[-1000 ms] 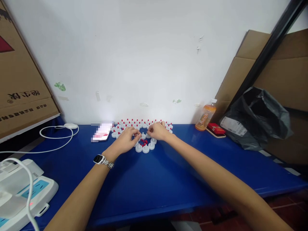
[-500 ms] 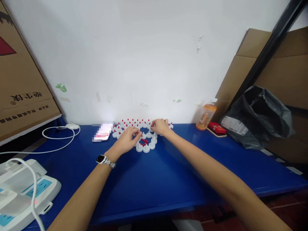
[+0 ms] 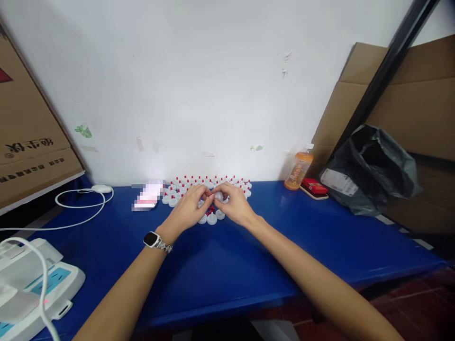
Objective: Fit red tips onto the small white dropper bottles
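My left hand (image 3: 190, 206), with a watch (image 3: 152, 239) on its wrist, is closed in a pinch. Its fingertips meet those of my right hand (image 3: 232, 203), and whatever they grip is hidden. Between the thumb and fingers of my right hand is a round white cap (image 3: 218, 195). Small loose red tips (image 3: 211, 209) lie just below both hands. In front of them stand more white caps (image 3: 212, 219) without red tips. Behind the hands, several rows of white caps (image 3: 173, 202) carry red tips on top.
A phone (image 3: 149, 195) lies left of the caps, and a white cable (image 3: 85, 227) loops beyond it. A power strip (image 3: 64, 289) sits front left. At right are an orange drink bottle (image 3: 299, 169), a red box (image 3: 314, 186) and a dark plastic bag (image 3: 373, 175).
My right hand has come from the back rows toward me and left, and now holds a white cap against my left fingertips. The left hand has moved slightly. The view has shifted a little.
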`<state>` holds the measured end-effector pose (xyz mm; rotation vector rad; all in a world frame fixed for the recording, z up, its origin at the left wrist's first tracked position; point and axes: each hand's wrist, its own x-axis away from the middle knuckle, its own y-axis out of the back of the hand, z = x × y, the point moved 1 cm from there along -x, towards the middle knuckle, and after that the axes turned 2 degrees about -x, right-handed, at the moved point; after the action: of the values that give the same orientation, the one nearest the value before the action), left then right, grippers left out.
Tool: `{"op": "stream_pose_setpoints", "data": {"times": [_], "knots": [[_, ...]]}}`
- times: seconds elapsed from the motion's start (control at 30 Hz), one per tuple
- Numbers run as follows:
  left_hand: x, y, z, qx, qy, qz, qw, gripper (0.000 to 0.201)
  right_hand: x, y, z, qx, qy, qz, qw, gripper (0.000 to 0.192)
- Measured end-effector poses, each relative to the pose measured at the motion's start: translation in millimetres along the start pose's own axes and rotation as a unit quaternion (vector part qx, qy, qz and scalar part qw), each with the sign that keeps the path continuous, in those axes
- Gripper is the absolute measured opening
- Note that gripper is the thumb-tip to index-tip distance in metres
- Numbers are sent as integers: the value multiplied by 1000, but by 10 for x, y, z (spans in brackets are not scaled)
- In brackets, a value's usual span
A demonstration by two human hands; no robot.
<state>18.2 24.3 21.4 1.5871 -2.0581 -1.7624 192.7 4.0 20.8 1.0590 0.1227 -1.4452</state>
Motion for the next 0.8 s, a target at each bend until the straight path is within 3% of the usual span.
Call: {"op": "stream_pose_setpoints", "data": {"times": [0.13,0.3,0.47,0.67,0.8], "knots": [[5,-28,-57,-55,-36,20,998,25,44,-27,48,-18,5,-23,1000,14],[12,-102,-170,-70,-36,-5,997,27,96,-12,82,-7,13,-43,999,13],[-15,-209,-264,-10,34,-52,998,31,132,-11,109,27,68,-81,994,12],[-63,-267,-218,108,149,-70,980,40,91,-61,94,98,103,-90,986,17],[-24,-170,-219,52,85,-33,994,36,69,-55,54,46,69,-99,992,13]]}}
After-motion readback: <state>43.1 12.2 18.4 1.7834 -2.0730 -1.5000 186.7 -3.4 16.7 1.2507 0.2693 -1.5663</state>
